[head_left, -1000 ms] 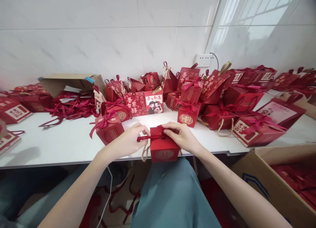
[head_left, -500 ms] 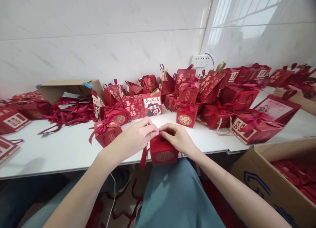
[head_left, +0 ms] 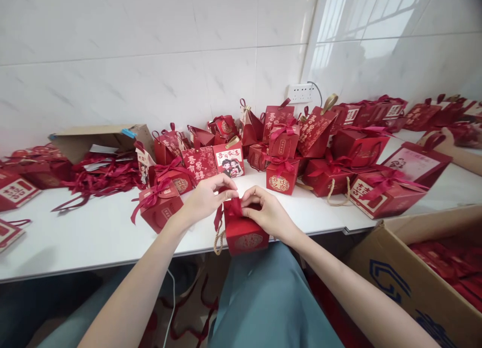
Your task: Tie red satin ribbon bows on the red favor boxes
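Note:
A small red gift box (head_left: 246, 236) with a gold round emblem sits at the table's front edge, right before me. My left hand (head_left: 211, 197) pinches a red ribbon (head_left: 235, 206) above the box top, fingers closed. From the other side my right hand (head_left: 265, 210) grips the same ribbon, thumb and fingertips together, close over the lid. A twisted rope handle (head_left: 219, 237) hangs down the box's left side. How the ribbon loops between the fingertips is partly hidden.
Finished-looking bowed boxes (head_left: 160, 207) stand left and behind. Loose ribbons (head_left: 109, 172) spill from a tipped carton (head_left: 101, 132). A large cardboard box (head_left: 391, 272) with red contents is at the right, below the table (head_left: 75, 242). Another person's hand (head_left: 439, 139) shows far right.
My left hand has drawn back slightly left, and a raised piece of ribbon now shows between my hands. The rope handle is more visible. The view has shifted slightly.

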Tool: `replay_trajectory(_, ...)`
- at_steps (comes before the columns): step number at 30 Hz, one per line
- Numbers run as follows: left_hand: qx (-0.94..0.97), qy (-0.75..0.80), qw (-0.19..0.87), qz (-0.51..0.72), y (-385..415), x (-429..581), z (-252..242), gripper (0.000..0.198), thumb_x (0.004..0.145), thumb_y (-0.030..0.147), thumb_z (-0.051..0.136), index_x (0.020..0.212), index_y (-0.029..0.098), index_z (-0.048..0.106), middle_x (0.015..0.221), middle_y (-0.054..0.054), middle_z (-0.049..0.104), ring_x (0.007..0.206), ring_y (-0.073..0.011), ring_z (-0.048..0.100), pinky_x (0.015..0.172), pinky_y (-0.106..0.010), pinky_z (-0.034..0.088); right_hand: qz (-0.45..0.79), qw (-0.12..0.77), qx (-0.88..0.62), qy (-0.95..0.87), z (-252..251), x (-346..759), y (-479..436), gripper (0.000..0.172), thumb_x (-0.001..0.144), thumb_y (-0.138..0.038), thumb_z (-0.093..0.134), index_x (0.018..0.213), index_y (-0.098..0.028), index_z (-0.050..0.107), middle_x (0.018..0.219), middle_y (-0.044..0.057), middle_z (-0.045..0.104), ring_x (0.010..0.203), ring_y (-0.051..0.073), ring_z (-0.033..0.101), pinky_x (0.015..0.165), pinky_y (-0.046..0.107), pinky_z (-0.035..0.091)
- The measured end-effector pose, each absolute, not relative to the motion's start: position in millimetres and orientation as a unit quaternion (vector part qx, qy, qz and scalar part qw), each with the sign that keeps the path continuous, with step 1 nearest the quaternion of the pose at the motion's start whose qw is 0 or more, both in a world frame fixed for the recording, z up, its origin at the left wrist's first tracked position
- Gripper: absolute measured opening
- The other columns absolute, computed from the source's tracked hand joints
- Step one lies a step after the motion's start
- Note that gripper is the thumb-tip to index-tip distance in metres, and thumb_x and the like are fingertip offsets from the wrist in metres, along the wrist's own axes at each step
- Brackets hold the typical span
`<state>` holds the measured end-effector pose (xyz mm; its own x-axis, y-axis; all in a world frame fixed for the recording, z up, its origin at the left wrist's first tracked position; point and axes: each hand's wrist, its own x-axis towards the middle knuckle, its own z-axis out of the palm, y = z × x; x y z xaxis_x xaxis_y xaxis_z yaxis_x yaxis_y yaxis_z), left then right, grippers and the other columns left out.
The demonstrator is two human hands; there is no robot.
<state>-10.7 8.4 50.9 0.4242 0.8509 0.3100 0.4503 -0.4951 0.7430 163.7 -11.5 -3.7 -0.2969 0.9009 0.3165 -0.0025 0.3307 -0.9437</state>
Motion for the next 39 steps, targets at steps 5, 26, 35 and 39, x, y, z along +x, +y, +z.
replay_trajectory(5,0.771,0.419,0.316,0.362,11.7,-5.3,40.1,0.013,0.077,0.030,0.059,0.074,0.017,0.058,0.075,0.001,0.061,0.071,-0.0129,0.055,0.069,-0.026,0.042,0.479,0.481,-0.354,-0.643,-1.8,162.9,-11.5,0.016,0.070,-0.015,0.060,0.080,-0.021,0.049,0.072,-0.003,0.062,0.075,0.014,0.064,0.070,0.027,0.046)
replay_trajectory(26,0.843,0.396,0.188,0.310,-7.0,-14.0,16.5,0.016,0.080,0.021,0.050,0.074,0.018,0.064,0.089,-0.006,0.062,0.088,-0.0189,0.055,0.083,-0.033,0.043,0.424,0.513,-0.410,-0.624,0.3,162.6,-14.4,0.008,0.068,-0.023,0.061,0.072,-0.018,0.055,0.073,0.000,0.061,0.071,0.014,0.060,0.071,0.029,0.048)
replay_trajectory(35,0.810,0.415,0.245,0.334,-10.6,-8.7,15.6,0.012,0.080,0.023,0.050,0.079,0.018,0.061,0.083,-0.005,0.063,0.085,-0.0189,0.055,0.080,-0.032,0.044,0.424,0.522,-0.400,-0.623,-2.3,163.5,-14.5,0.009,0.069,-0.025,0.060,0.072,-0.019,0.054,0.073,0.000,0.062,0.069,0.015,0.059,0.069,0.029,0.047)
replay_trajectory(39,0.807,0.408,0.273,0.327,-14.1,-8.5,14.9,0.013,0.080,0.026,0.052,0.077,0.017,0.062,0.093,-0.006,0.061,0.093,-0.0198,0.054,0.085,-0.033,0.043,0.401,0.527,-0.404,-0.631,-5.5,163.6,-13.5,0.005,0.070,-0.022,0.058,0.073,-0.020,0.055,0.074,0.000,0.061,0.072,0.015,0.057,0.071,0.029,0.045)
